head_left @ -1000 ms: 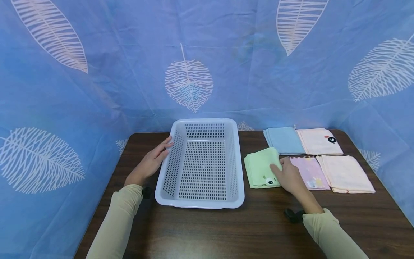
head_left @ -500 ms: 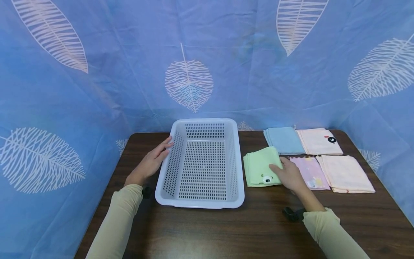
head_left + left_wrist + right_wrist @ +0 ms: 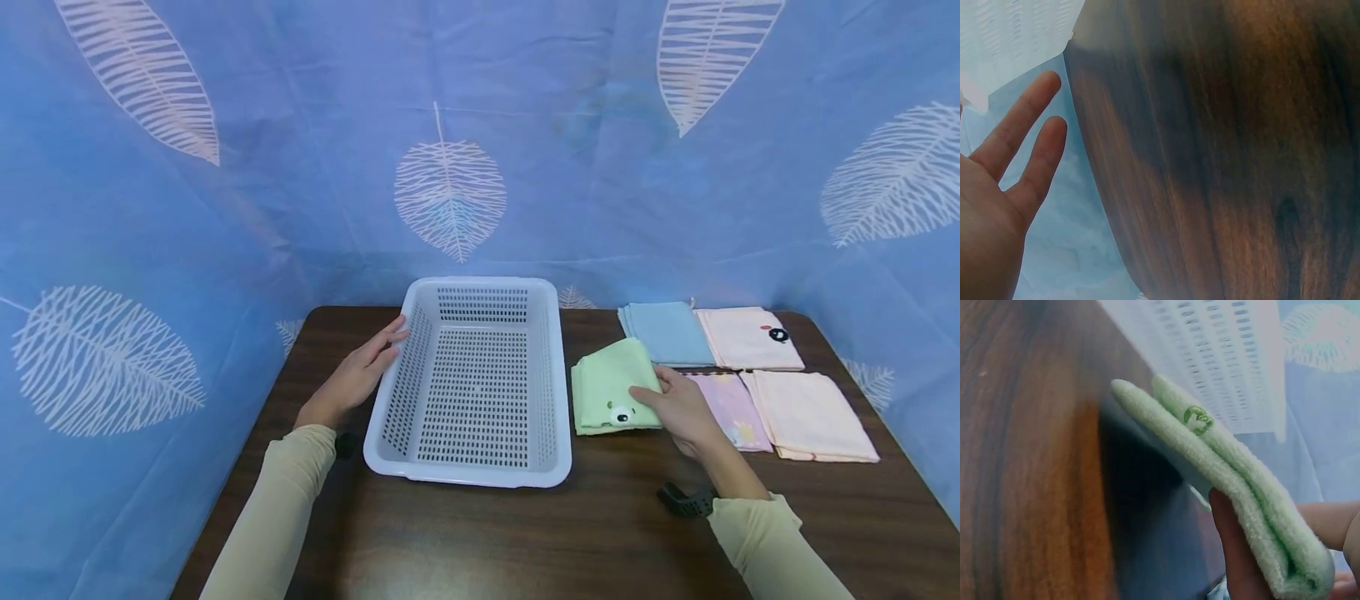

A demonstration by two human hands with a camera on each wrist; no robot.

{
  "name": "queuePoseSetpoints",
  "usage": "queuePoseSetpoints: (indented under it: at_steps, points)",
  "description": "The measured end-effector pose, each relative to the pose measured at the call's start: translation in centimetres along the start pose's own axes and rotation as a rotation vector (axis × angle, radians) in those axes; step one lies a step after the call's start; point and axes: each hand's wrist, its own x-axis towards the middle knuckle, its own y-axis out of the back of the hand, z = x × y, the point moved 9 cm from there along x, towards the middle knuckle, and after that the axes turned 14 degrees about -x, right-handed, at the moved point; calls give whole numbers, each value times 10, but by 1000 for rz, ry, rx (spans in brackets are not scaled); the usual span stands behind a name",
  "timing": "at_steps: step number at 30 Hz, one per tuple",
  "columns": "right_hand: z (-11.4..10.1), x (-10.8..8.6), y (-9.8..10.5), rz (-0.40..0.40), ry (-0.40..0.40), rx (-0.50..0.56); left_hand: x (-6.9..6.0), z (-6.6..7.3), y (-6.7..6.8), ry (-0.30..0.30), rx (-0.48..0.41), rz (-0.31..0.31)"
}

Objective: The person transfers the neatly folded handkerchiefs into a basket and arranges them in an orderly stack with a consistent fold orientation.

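My right hand (image 3: 684, 410) pinches the right edge of a folded green cloth (image 3: 611, 383) that has an embroidered eye, thumb on top. In the right wrist view the green cloth (image 3: 1235, 481) hangs above the table, its folded layers held between thumb and fingers. A pale, slotted plastic basket (image 3: 472, 392) with nothing in it stands left of the cloth. My left hand (image 3: 352, 375) touches the basket's left rim with its fingers extended. The left wrist view has the same hand (image 3: 1007, 181) with spread fingers near the basket wall (image 3: 1016, 44).
On the table's right side lie a folded blue cloth (image 3: 667, 333), a pink cloth with an embroidered face (image 3: 746, 337), a purple cloth (image 3: 727, 408) and a pale peach cloth (image 3: 813, 417). A blue leaf-patterned sheet (image 3: 337, 183) hangs behind the brown table (image 3: 480, 542).
The head view has shifted slightly. The green cloth's near edge has risen a little in my right hand's pinch. My left hand remains at the basket rim.
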Motion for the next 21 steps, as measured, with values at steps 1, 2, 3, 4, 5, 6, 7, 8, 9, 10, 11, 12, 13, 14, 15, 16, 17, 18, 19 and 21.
queuePoseSetpoints:
  at_steps: [1,2,3,4,5,6,7,8,9,10,11,12,13,14,15,16,17,18,19,21]
  points:
    - [-2,0,1,-2,3,14,0,0,0,-4,2,1]
    - [-4,-1,1,-5,7,28,0,0,1,-5,1,6]
    - [-7,-1,3,-5,10,41,-1,0,2,-6,2,10]
    - [-9,-2,4,-5,15,58,-1,0,2,-5,1,14]
    - [-11,-3,5,-4,16,69,0,0,2,-9,3,14]
    - [-12,-3,6,-1,14,79,-1,0,2,-9,4,13]
    - [-13,-3,8,2,13,85,-1,0,2,-9,5,12]
    - [-14,-4,9,7,13,93,-1,-1,2,-4,2,14]
    - [-15,-4,10,10,12,102,0,-1,2,-3,1,12]
    - [-15,-4,11,12,12,108,0,-1,2,-2,-2,12]
    - [-16,-5,12,16,13,111,0,-1,1,-1,-4,14]
    - [-16,-5,12,19,14,115,0,-1,1,2,-8,17]
    - [-16,-6,13,22,19,121,0,-1,1,1,-10,17]
    - [-17,-6,13,23,23,128,0,-1,1,0,-13,19]
    - [-17,-7,14,25,25,130,1,-1,0,-5,-15,16]
    - [-18,-8,14,27,27,129,1,-1,0,-6,-19,16]
    - [-18,-8,14,28,28,128,1,-1,0,-8,-21,16]
    - [-17,-8,15,31,27,123,1,-1,0,-10,-24,15]
    - [-17,-8,16,35,27,120,2,-1,-1,-12,-26,13]
    - [-18,-9,18,43,25,114,2,-1,-1,-13,-31,10]
